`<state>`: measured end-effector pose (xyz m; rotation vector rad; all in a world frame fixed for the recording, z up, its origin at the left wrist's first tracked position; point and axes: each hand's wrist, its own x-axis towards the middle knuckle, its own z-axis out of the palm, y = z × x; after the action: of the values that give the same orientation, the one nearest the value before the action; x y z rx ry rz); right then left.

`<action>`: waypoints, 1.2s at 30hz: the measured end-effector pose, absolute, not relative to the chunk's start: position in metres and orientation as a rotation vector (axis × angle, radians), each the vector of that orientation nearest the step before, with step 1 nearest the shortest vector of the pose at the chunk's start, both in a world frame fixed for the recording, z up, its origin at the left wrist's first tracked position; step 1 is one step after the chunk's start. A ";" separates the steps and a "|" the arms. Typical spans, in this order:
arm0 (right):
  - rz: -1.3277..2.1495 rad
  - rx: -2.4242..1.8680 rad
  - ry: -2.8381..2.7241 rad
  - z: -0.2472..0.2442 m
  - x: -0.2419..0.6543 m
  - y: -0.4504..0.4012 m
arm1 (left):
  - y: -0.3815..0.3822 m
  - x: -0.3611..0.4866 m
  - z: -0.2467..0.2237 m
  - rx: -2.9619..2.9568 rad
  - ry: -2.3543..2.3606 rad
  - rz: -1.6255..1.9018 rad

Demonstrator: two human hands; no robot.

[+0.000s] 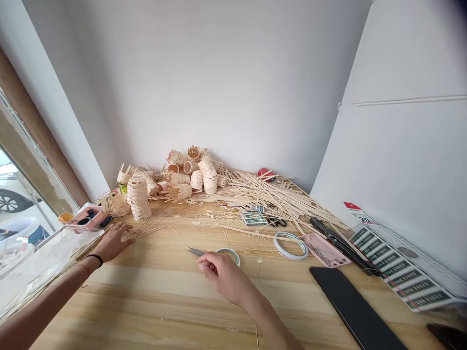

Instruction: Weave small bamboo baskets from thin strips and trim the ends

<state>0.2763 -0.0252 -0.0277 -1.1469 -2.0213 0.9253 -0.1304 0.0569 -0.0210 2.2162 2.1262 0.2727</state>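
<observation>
My left hand (115,241), with a dark band at the wrist, is at the left of the table. Its fingers are stretched out and apart, beside a bunch of thin bamboo strips (151,224). Just beyond it stands a tall woven bamboo tube (138,197). My right hand (219,274) is closed around a tool with a pointed metal blade (196,251), which points left; the handle is hidden in the fingers. Behind that hand lies a roll of tape (235,256), partly covered by it.
Woven bamboo pieces (178,179) and loose strips (277,189) cover the back. To the right lie another tape roll (291,245), a pink tray (317,248), a black-handled tool (339,243), a dark flat slab (350,306) and packaged blades (401,265). A pink box (87,217) sits left.
</observation>
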 end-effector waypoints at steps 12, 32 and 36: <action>0.925 -1.127 -1.971 -0.028 0.275 -0.023 | 0.060 -0.138 -0.029 2.275 2.063 0.391; 0.996 -1.199 -1.888 -0.045 0.278 -0.015 | 0.085 -0.094 -0.049 2.294 2.074 0.563; 1.035 -1.227 -1.907 -0.046 0.280 -0.014 | 0.076 -0.095 -0.047 2.268 2.051 0.463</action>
<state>0.2798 -0.0136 -0.0459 -1.2265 -1.9072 1.0349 -0.0952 0.0761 -0.0470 2.2685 2.0515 0.4626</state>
